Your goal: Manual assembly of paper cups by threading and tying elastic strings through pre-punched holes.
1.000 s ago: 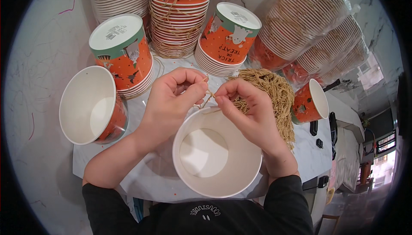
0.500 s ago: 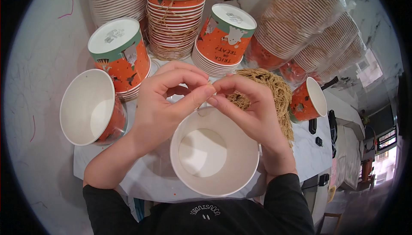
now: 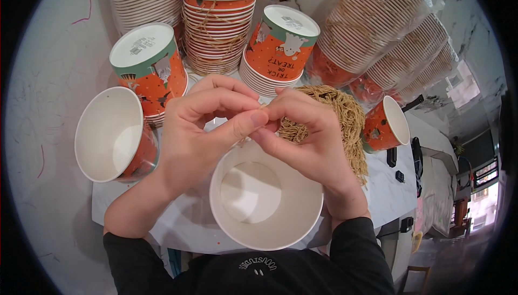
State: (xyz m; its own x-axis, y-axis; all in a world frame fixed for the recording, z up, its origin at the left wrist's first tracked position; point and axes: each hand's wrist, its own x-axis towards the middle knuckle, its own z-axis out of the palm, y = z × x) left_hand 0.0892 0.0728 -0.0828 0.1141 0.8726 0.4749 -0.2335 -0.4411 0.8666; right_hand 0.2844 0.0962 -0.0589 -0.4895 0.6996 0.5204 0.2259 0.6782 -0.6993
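Observation:
My left hand [image 3: 208,119] and my right hand [image 3: 302,128] meet fingertip to fingertip over the far rim of a white-lined paper bucket [image 3: 291,203]. Both pinch a thin tan cord [image 3: 262,106], mostly hidden by the fingers; a bit of it shows near the bucket's rim. The bucket stands close to my body, its mouth tilted toward me and nothing visible inside. Beside and behind my right hand lies a loose bundle of tan cords [image 3: 350,128].
An orange bucket [image 3: 110,133] lies tilted at left, a smaller one [image 3: 382,128] at right. Upside-down printed buckets [image 3: 159,74] [image 3: 283,47] and tall stacks [image 3: 218,31] line the back. Plastic-wrapped stacks [image 3: 372,20] lean at back right. Small black items [image 3: 392,157] sit at the table's right edge.
My fingertips have shifted slightly left and closer together, still pinching the cord. The near bucket sits a little further left and lower in view.

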